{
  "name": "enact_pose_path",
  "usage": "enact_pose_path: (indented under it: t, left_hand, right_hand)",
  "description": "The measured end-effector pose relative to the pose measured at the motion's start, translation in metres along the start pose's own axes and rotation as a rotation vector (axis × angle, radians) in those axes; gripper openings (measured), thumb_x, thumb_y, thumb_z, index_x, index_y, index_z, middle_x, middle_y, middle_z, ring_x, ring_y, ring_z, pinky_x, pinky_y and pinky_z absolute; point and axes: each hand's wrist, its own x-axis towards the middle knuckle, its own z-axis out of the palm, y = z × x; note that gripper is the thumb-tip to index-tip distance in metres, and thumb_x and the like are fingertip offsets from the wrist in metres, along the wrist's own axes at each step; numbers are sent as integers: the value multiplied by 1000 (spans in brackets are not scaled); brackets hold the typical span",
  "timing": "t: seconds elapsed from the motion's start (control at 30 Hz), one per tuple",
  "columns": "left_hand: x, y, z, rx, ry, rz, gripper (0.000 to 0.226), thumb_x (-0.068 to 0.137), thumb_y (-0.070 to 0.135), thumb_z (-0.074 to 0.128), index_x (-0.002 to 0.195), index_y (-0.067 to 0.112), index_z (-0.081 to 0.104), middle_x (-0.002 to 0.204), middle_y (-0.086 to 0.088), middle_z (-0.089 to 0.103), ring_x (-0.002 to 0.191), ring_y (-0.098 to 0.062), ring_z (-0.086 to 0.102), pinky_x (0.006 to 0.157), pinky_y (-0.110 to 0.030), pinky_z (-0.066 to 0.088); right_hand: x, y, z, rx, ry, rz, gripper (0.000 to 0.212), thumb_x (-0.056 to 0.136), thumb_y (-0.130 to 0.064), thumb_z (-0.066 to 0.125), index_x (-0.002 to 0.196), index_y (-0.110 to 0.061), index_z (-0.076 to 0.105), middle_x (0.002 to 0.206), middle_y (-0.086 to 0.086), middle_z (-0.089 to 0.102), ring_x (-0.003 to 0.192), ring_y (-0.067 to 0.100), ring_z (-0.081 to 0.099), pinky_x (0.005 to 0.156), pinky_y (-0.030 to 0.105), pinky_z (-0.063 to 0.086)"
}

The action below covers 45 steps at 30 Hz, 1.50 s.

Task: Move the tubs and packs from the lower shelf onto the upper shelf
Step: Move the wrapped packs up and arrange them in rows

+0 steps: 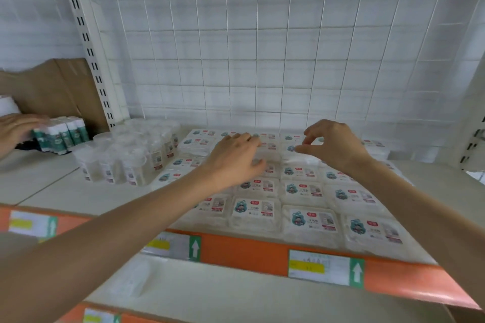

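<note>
As the left hand (pixel 236 157) curls round a clear pack (pixel 270 158) at mid-frame, placing seems in hand; of the right hand (pixel 333 144) I cannot tell the grip; next, release and reach down.

At the far left another hand (pixel 14 130) is cut off by the edge. Print on the flat packs (pixel 312 220) is too blurred to read — what the left hand (pixel 233 157) covers is hidden.
</note>
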Motion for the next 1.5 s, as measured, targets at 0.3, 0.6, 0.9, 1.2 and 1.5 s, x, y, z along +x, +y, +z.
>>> enact_pose_path:
  t: [0.3, 0.6, 0.9, 1.2, 1.5]
  left_hand:
    - [-65, -8, -32, 29, 5, 17, 58, 101, 52, 36, 140, 12, 47, 141, -6, 52, 122, -22, 52, 101, -38, 42]
    - [-165, -24, -52, 3, -69, -5, 69, 94, 67, 35, 140, 17, 46, 141, -4, 50, 127, -25, 48, 102, -39, 38]
    - [-256, -30, -63, -6, -26, 31, 64, 96, 61, 39, 143, 18, 41, 143, -2, 48, 129, -23, 46, 104, -36, 36]
    - [-330, -47, -31, 30, -116, 34, 73, 90, 67, 27, 139, 15, 46, 141, -4, 51, 127, -25, 49, 105, -37, 38]
    - [-338, -69, 48, -30, -268, -61, 65, 98, 56, 39, 147, 14, 34, 152, -5, 39, 137, -23, 40, 109, -35, 30]
  right_hand:
    - [-55, -44, -6, -163, -225, 53, 40, 99, -40, 52, 135, -23, 57, 143, 2, 54, 127, 22, 53, 106, 34, 37]
    - [-149, -126, 13, -90, -104, 153, 55, 92, -55, 55, 137, -24, 51, 147, -1, 47, 132, 22, 46, 106, 38, 37]
    - [-237, -191, 36, 33, 66, 30, 40, 91, -32, 65, 128, -19, 58, 134, 3, 56, 127, 22, 47, 100, 29, 35]
    - [-278, -217, 100, -61, -152, 36, 51, 92, -37, 62, 138, -22, 47, 143, 1, 48, 133, 22, 40, 104, 31, 33]
    - [-254, -184, 177, -93, -339, 159, 59, 93, -38, 58, 145, -19, 36, 148, 5, 40, 134, 25, 39, 106, 35, 33]
